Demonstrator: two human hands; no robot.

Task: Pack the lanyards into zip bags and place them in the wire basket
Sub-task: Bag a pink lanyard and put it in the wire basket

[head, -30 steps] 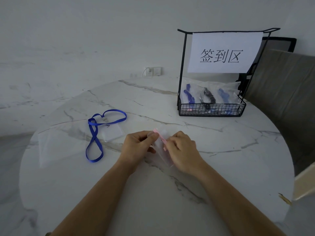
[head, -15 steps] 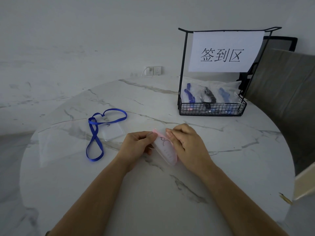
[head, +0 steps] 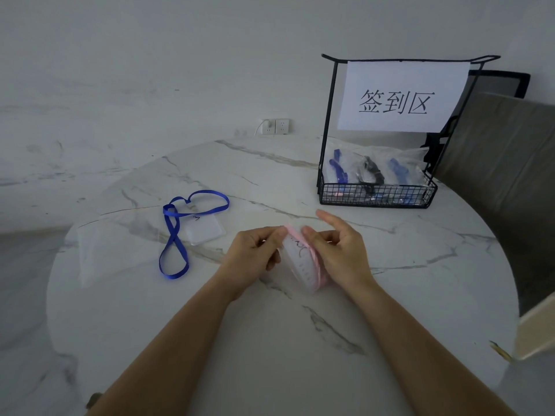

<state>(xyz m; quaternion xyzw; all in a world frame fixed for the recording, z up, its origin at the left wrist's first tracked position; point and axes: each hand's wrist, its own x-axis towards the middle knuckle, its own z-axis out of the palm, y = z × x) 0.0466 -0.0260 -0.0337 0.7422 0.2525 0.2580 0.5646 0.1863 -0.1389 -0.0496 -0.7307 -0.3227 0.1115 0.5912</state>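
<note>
Worktop (head: 270, 340): round, marble-patterned. Wire basket (head: 377, 201) stands at the far right edge, with a paper sign (head: 402, 97) on its frame and bagged lanyards (head: 371, 172) inside. Clear zip bag (head: 102, 253) lies flat near the left edge, with the blue lanyard (head: 174, 235) just beside it. At centre, left hand (head: 255, 253) fingers pinch the upper end of the pink lanyard (head: 303, 259). Right hand (head: 341, 255) fingers curl round it, forefinger extended.
</note>
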